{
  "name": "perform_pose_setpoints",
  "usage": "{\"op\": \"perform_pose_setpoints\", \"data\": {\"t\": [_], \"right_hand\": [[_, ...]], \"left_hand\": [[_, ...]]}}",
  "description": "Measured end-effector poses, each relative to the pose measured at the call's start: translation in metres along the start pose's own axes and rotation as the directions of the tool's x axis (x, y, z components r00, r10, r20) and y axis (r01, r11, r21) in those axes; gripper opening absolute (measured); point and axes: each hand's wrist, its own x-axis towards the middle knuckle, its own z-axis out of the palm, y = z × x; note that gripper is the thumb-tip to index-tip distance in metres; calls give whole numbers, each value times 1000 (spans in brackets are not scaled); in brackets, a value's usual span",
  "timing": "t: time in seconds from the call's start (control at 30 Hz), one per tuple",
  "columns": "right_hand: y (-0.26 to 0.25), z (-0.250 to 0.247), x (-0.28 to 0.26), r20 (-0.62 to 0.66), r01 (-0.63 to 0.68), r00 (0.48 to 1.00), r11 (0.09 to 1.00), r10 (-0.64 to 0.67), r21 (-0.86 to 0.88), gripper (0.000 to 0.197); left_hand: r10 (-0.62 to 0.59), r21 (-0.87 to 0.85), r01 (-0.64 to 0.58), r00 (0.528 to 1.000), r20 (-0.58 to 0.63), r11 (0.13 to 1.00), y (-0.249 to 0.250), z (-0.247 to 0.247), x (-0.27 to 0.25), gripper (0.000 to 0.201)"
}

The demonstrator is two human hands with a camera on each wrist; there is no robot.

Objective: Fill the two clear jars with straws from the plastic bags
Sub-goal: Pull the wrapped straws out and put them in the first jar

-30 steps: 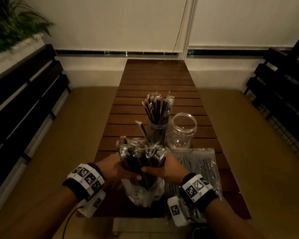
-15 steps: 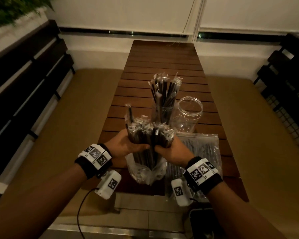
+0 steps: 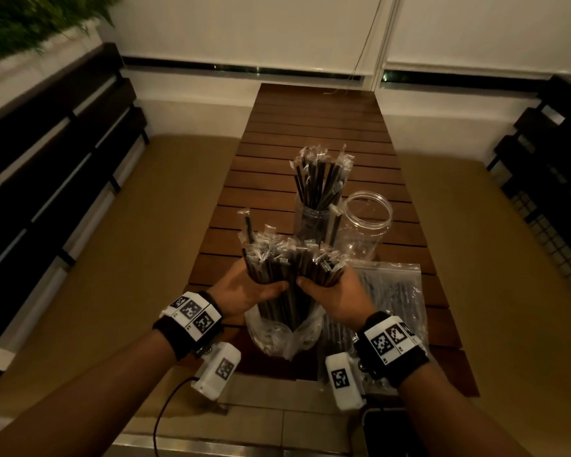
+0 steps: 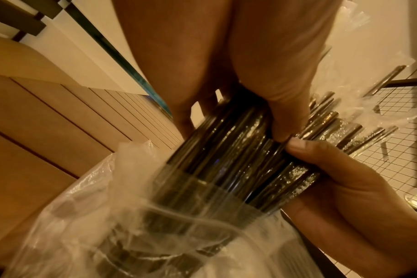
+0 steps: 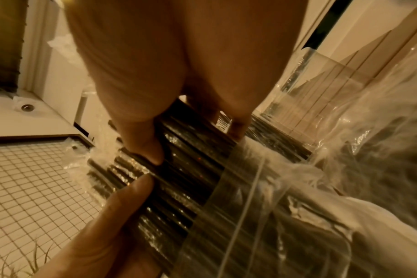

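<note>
Both hands grip one thick bundle of wrapped black straws (image 3: 290, 275) upright over the table's near end. My left hand (image 3: 248, 288) curls round its left side, my right hand (image 3: 330, 291) round its right, thumbs nearly meeting. The bundle's lower half still sits in an open clear plastic bag (image 3: 282, 334), whose mouth shows crumpled round the bundle of straws (image 4: 228, 150) in the left wrist view and the bundle (image 5: 178, 180) in the right wrist view. Behind stands a clear jar (image 3: 314, 219) packed with straws, and to its right an empty clear jar (image 3: 366, 225).
A second zip bag of straws (image 3: 393, 298) lies flat on the slatted wooden table (image 3: 314, 127) under my right wrist. Dark slatted benches flank both sides. A plant (image 3: 30, 24) sits at the far left. Tan floor lies either side of the table.
The hands have lifted the bundle a little higher out of its bag and kept their hold. The head view has shifted slightly.
</note>
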Motion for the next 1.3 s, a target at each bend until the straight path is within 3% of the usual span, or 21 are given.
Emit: {"op": "perform_pose_setpoints", "data": {"t": [0.3, 0.47, 0.87, 0.97, 1.17, 1.3], "right_hand": [[-20, -6, 6, 33, 47, 998, 999, -47, -9, 24], [-28, -11, 5, 69, 69, 995, 998, -68, -10, 30], [-68, -24, 19, -114, 159, 982, 985, -151, 71, 22], [-80, -30, 24, -142, 195, 973, 976, -179, 101, 17], [-90, -37, 36, -225, 214, 958, 965, -177, 151, 12], [-97, -45, 47, -288, 240, 938, 961, -193, 136, 15]], "left_hand": [[50, 49, -51, 999, 13, 998, 5, 1, 1, 37], [36, 12, -37, 999, 39, 999, 7, 0, 2, 35], [100, 56, -101, 995, 16, 993, 10, 4, 3, 36], [83, 28, -83, 997, -6, 996, 9, 5, 2, 25], [38, 8, -38, 999, -20, 999, 2, 5, 5, 37], [23, -64, -25, 999, -26, 998, -4, 4, 6, 31]]}}
